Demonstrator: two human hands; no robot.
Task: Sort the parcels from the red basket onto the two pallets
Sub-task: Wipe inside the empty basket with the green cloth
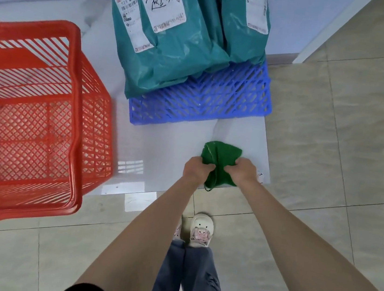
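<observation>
The red basket (76,110) stands on the floor at the left, and no parcel shows through its mesh. A blue pallet (216,99) lies ahead at the centre with several teal parcels (174,52) bearing white labels stacked on it. Below the pallet, my left hand (196,170) and my right hand (243,170) are both closed on a crumpled green cloth (221,154), held between them just above a white floor sheet (168,147). A second pallet is not in view.
A white wall runs behind the basket and pallet. Beige floor tiles (345,141) spread to the right and front. My feet in light shoes (200,230) stand right behind the white sheet's front edge.
</observation>
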